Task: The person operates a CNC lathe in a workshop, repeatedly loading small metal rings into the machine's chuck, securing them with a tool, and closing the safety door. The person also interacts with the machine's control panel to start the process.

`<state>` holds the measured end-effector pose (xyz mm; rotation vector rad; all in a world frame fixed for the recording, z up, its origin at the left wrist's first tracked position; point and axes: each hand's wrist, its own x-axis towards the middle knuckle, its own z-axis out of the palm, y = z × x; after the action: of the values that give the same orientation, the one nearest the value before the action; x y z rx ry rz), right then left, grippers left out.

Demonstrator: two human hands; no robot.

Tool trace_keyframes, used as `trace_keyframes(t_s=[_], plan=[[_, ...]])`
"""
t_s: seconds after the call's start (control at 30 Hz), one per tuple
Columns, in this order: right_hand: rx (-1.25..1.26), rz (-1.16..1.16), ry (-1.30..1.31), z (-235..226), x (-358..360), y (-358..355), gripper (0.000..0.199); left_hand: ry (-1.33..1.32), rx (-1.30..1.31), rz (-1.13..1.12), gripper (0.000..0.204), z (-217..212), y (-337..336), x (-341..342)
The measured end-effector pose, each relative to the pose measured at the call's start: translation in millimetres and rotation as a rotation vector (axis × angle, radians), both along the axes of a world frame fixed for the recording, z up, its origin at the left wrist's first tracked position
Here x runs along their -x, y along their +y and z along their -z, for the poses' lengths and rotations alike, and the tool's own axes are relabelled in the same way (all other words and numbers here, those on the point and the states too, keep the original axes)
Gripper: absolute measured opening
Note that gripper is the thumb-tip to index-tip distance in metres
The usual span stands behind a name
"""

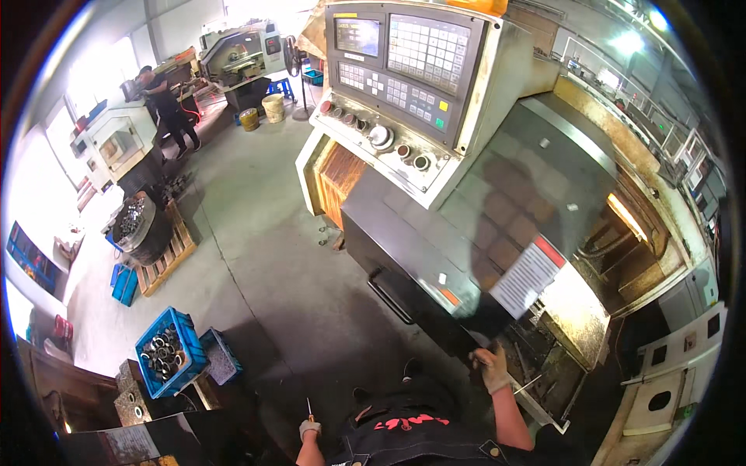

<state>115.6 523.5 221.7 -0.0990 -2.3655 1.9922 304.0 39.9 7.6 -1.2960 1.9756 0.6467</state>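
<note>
Right hand (492, 368), gloved, grips the lower edge of the dark, glossy sliding door (435, 256) of a boxy metal lathe. Left hand (309, 428), gloved, clenches a slim orange-handled tool (308, 409).

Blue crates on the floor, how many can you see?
3: a full blue crate of metal rings, a smaller one beside it, another by the wooden pallet. Others may be hidden.

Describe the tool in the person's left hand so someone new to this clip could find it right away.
Start at the big grey machine with the button-covered control panel, then drop to the picture's bottom edge, left of the person's dark apron. There the gloved left hand grips a thin, screwdriver-like tool pointing upward over the concrete floor; its orange-tinted shaft sets it apart from the blue crates nearby.
</note>
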Motion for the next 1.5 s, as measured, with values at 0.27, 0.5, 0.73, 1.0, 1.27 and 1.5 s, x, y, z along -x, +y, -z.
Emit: trace_keyframes(t_s=[0.27, 0.5, 0.73, 1.0, 1.27, 1.5], plan=[[0.377, 0.264, -0.236, -34.0, -86.4, 53.5, 0.031, 0.205, -0.079, 0.203, 0.034, -6.9, -2.8, 119.4], [0.51, 0.404, -0.188, -22.0, -130.6, 78.0, 0.019, 0.53, -0.179, 0.445, 0.023, -51.0, 45.0, 225.6], [0.509, 0.557, -0.585, 80.6, -147.8, 42.4, 0.022, 0.385, -0.207, 0.637, 0.029, -19.4, 41.7, 188.7], [1.127, 0.353, -0.892, 97.4, 1.8, -66.0, 0.019, 0.056, -0.145, 0.329, 0.034, 2.0, -27.1, 65.7], [0.901, 0.016, -1.199, 141.7, 110.6, -184.2, 0.016, 0.222, 0.006, -0.26, 0.031, -24.8, -49.8, 2.1], [0.381, -0.401, -1.143, 239.0, 185.6, -286.0, 0.013, 0.184, 0.069, -0.645, 0.03, -51.6, -38.7, -27.5]])
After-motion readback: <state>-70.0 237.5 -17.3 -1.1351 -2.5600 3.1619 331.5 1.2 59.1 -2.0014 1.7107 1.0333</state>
